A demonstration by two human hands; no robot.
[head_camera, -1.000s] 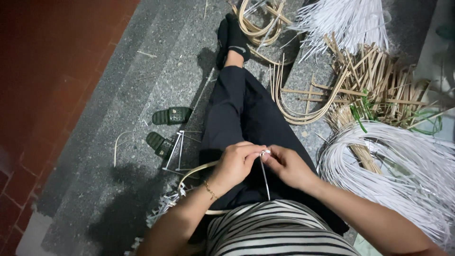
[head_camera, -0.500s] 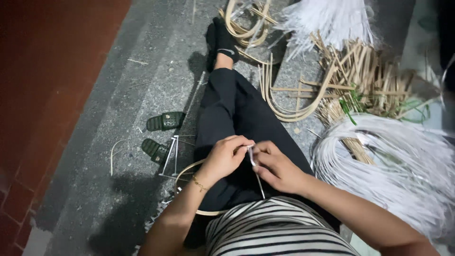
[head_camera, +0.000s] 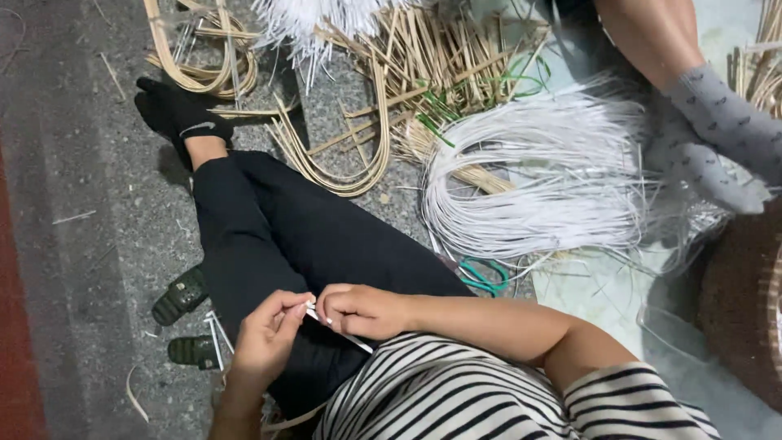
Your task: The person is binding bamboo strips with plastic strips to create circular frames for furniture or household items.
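Coil of white strands (head_camera: pixel 546 175) on the floor (head_camera: pixel 98 204), well right of the black-trousered leg (head_camera: pixel 285 236). Over the lap, left hand (head_camera: pixel 265 338) and right hand (head_camera: pixel 362 311), fingers pinched on a thin white strip (head_camera: pixel 338 330); its long axis slants from upper left to lower right.

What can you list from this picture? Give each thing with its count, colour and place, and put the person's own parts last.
white strip: one, white, pinched between both hands over the lap
white strand coil: one bundle, white, on the floor to the right
cane pieces: many, tan, heaped at the top
bent cane loops: several, tan, beside the leg
green cord: one, green, by the knee
sandals: two, dark green, on the grey floor at left
another person's socked foot: one, grey, top right
left hand: grip shut on the strip
right hand: grip shut on the strip
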